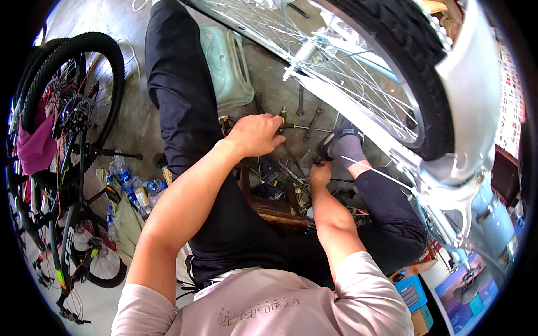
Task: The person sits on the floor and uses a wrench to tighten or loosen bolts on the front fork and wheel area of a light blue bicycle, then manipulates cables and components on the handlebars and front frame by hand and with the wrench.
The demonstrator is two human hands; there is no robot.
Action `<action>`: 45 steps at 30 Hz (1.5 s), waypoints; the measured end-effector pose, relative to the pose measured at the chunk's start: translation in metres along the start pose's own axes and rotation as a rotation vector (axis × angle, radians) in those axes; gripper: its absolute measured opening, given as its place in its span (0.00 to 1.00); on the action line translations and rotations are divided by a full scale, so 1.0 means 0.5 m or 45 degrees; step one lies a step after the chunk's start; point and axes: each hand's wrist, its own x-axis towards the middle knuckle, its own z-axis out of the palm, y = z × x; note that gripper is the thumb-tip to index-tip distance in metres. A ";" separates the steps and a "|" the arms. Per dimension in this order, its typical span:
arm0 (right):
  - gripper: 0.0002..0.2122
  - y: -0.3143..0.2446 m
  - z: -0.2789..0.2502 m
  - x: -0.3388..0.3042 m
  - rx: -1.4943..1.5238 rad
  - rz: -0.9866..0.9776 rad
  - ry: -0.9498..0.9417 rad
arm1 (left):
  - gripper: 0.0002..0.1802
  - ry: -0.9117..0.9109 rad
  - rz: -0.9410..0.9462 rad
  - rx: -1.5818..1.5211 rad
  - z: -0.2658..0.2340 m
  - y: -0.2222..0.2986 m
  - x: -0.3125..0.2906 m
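Note:
My left hand [255,135] is over the tools on the floor, beside my left knee. Its fingers curl down, and whatever they hold is hidden beneath them. Just past its fingertips lie a screwdriver [283,113] with a yellow and black handle and a thin rod with a yellow end [310,129]. My right hand [320,175] is low by my right shoe [330,142], its fingers closed. What is in it cannot be made out. Between my hands is a wooden box [274,208] among small dark parts and tools [270,180].
A bicycle wheel [412,67] with a silver fender and pale blue frame [493,218] fills the right. Wrenches [313,123] lie on the floor near a pale green jerrycan [223,67]. Bicycles [75,120] and plastic bottles [134,187] are at the left.

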 end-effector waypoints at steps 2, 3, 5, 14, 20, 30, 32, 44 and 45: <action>0.17 -0.012 -0.002 -0.006 -0.119 -0.098 0.013 | 0.19 -0.035 -0.022 0.022 0.001 -0.005 -0.002; 0.17 -0.015 -0.009 -0.009 -0.118 -0.097 0.011 | 0.19 -0.037 -0.022 0.023 0.003 -0.005 -0.003; 0.20 -0.045 -0.036 -0.004 -0.198 -0.064 -0.097 | 0.19 -0.017 0.011 0.014 0.001 -0.002 0.004; 0.14 -0.171 -0.178 -0.056 0.124 -0.291 -0.379 | 0.14 0.661 0.199 -0.093 -0.074 0.103 -0.040; 0.12 -0.312 -0.433 -0.191 0.870 -0.234 -0.629 | 0.15 1.551 0.610 -0.130 -0.260 0.276 -0.151; 0.10 -0.370 -0.590 -0.322 1.412 -0.373 -0.683 | 0.60 0.348 0.616 1.029 -0.471 0.488 -0.061; 0.11 -0.373 -0.605 -0.331 1.474 -0.397 -0.648 | 0.61 0.231 0.608 1.042 -0.471 0.517 -0.037; 0.14 -0.451 -0.696 -0.347 1.663 -0.656 -0.492 | 0.61 0.143 0.626 1.104 -0.466 0.523 -0.016; 0.14 -0.455 -0.698 -0.345 1.667 -0.655 -0.491 | 0.61 0.176 0.649 1.109 -0.465 0.522 -0.016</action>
